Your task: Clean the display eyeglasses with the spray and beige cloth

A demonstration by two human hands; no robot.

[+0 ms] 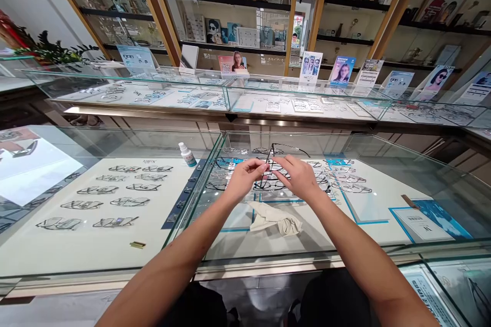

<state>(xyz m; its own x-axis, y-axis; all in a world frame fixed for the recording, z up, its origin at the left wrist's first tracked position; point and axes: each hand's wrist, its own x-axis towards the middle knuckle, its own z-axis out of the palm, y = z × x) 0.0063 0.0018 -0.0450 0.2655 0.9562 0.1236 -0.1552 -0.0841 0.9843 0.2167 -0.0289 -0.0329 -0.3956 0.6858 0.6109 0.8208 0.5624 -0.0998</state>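
Above the glass display case, both hands hold a pair of thin black-framed eyeglasses point(271, 151), turned nearly edge-on. My left hand point(245, 176) pinches the frame from the left with thumb and fingertips. From the right, my right hand point(297, 176) has its thumb and fingers closed around the other side. One temple stretches out to the upper right over that hand. Exactly where the fingers meet the lenses is hard to make out. Below the hands, a crumpled beige cleaning cloth point(274, 218) lies on the glass top.
A white spray bottle point(187, 155) stands left of the hands. Rows of eyeglasses point(95, 190) fill the left case, and more frames point(351, 179) lie under the glass at right. Behind runs another glass showcase point(172, 82) with advertising cards point(310, 66). A glass edge point(195, 196) divides the near counter.
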